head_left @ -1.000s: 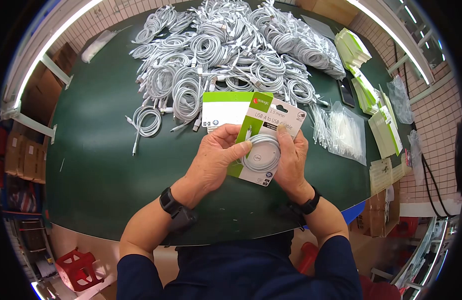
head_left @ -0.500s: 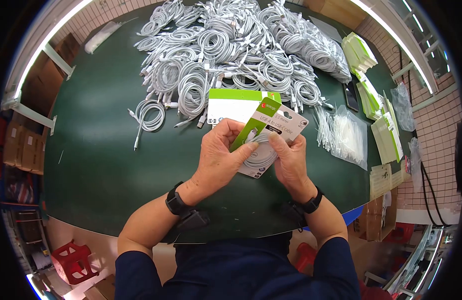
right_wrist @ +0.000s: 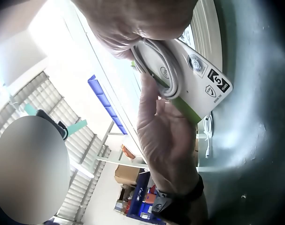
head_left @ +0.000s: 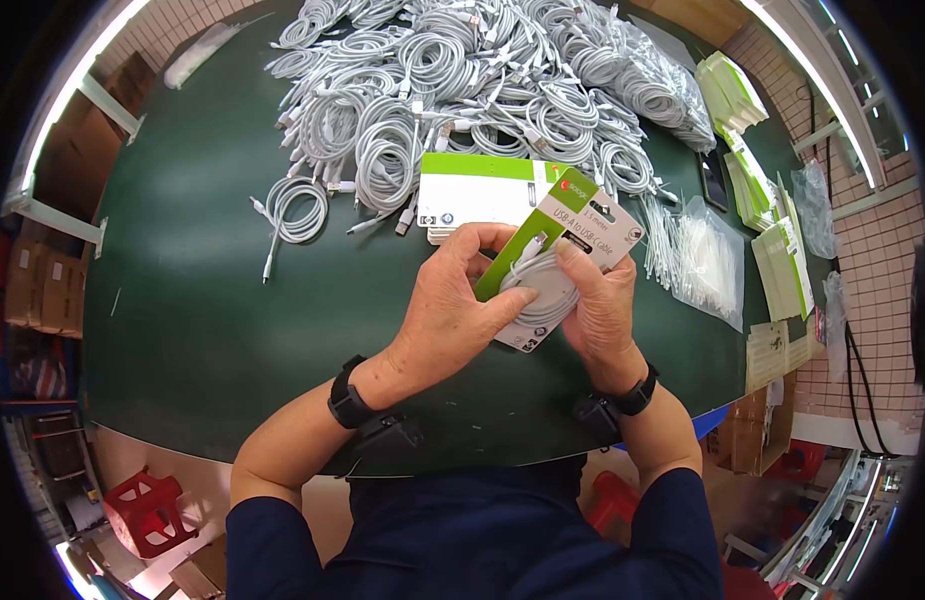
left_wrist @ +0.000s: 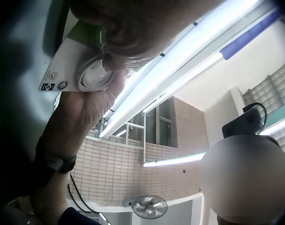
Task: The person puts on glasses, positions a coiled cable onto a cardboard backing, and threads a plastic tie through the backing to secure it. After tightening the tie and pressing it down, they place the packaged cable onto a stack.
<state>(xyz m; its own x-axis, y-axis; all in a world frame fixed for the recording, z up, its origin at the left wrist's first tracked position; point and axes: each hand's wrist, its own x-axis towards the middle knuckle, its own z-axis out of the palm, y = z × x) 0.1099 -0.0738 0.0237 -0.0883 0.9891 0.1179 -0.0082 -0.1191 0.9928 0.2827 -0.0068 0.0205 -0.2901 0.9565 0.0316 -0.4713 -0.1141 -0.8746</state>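
Note:
In the head view both hands hold a green and white card (head_left: 594, 222) with a coiled white cable (head_left: 548, 290) lying on its face. The left hand (head_left: 458, 300) grips the card's left edge, thumb on the coil. The right hand (head_left: 602, 315) grips the right side, its thumb near the coil's top. The card tilts to the right. Behind it lies a stack of similar cards (head_left: 472, 195). The right wrist view shows the coil (right_wrist: 168, 70) against the card's printed end (right_wrist: 205, 89). Fingers behind the card are hidden.
A large heap of coiled cables (head_left: 432, 70) covers the table's far side, with one separate coil (head_left: 298, 210) at left. To the right lie a bag of white ties (head_left: 707, 260), a phone (head_left: 713, 180) and stacks of green-edged cards (head_left: 779, 270).
Both hands have moved slightly right with the card, which has turned clockwise. The cable's connector end now shows more on the card's green part. The table scene has shifted a little in view.

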